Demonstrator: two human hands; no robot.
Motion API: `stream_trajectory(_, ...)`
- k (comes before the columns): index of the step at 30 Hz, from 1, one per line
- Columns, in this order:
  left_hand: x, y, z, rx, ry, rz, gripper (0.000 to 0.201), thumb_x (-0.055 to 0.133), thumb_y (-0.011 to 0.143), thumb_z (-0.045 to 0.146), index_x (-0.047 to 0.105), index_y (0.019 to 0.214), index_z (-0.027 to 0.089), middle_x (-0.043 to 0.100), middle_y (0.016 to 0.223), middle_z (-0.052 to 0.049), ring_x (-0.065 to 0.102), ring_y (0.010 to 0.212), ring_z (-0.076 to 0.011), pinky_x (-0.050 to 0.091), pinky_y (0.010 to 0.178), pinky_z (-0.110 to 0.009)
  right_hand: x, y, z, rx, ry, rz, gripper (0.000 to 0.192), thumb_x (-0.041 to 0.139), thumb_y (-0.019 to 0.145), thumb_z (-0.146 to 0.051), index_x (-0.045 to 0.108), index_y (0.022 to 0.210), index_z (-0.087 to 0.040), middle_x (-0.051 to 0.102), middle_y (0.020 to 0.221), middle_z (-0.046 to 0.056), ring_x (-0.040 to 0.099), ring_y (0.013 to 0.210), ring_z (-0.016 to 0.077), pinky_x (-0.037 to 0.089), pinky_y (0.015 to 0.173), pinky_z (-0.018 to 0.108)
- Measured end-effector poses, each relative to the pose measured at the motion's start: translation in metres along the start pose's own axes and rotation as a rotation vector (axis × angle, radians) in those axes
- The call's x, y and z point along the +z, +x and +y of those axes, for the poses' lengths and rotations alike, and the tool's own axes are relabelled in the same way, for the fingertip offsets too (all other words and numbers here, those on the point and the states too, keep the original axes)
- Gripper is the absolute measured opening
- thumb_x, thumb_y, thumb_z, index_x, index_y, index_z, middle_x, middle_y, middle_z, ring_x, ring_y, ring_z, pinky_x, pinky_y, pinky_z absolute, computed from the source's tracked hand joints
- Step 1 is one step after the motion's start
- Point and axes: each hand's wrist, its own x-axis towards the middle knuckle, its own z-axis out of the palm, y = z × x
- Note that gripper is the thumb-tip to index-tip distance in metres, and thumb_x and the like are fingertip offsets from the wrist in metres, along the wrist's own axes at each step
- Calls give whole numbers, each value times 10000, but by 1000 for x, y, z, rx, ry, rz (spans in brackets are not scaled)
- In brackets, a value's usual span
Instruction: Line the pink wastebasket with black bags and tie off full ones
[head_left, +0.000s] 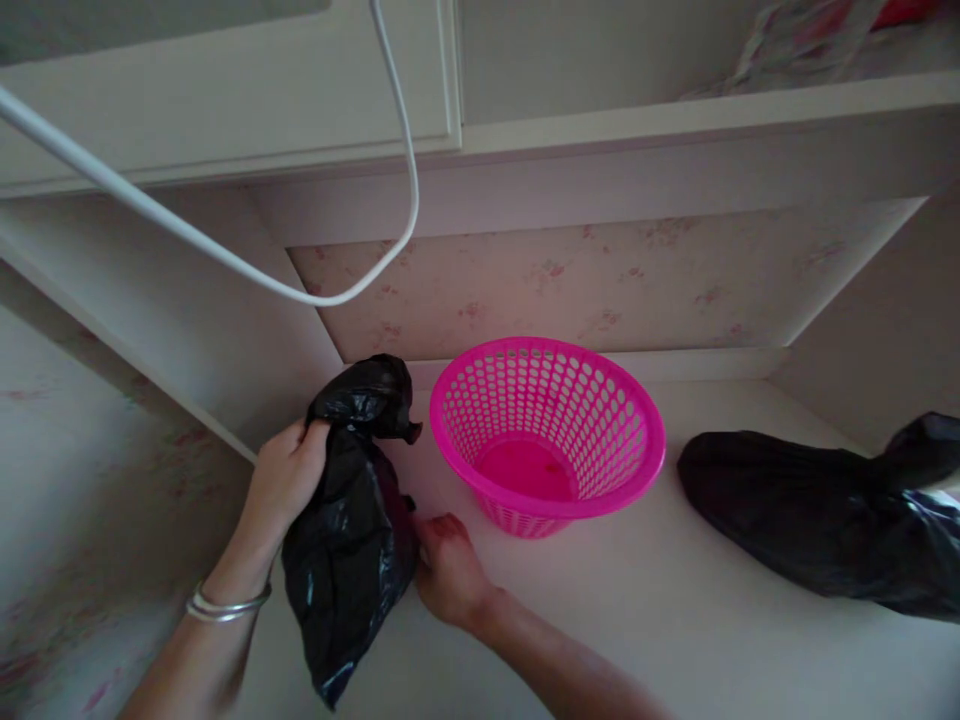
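Note:
A black plastic bag [345,540] hangs from my left hand [291,470], which is closed around its gathered neck. Above that grip the bag's loose top flops over to the right. My right hand [450,565] is closed at the bag's right edge, its fingertips partly hidden by the plastic. What the bag contains, if anything, does not show. Just right of both hands a bright pink perforated plastic basket [547,505] stands upright on the white surface, with nothing visible inside.
Another black plastic bag [795,510] lies at the right on the white surface [600,620]. A white cable [225,262] loops down in front at the upper left. Overhead are a white cabinet door [225,100] and a shelf edge [675,128]; behind is flowered wallpaper [547,290].

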Motion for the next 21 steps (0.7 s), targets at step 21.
stream_trajectory(21,165,-9,-60,321,374,-451,543,441,972,461,642,1406,203,412,1627,-240,304,1519,-489,226,1128,-780,-41,-132,58,379,772,-324,515,846,739,-601,789,1127,-267,766,1135,37,663,793,87,476,731,211)
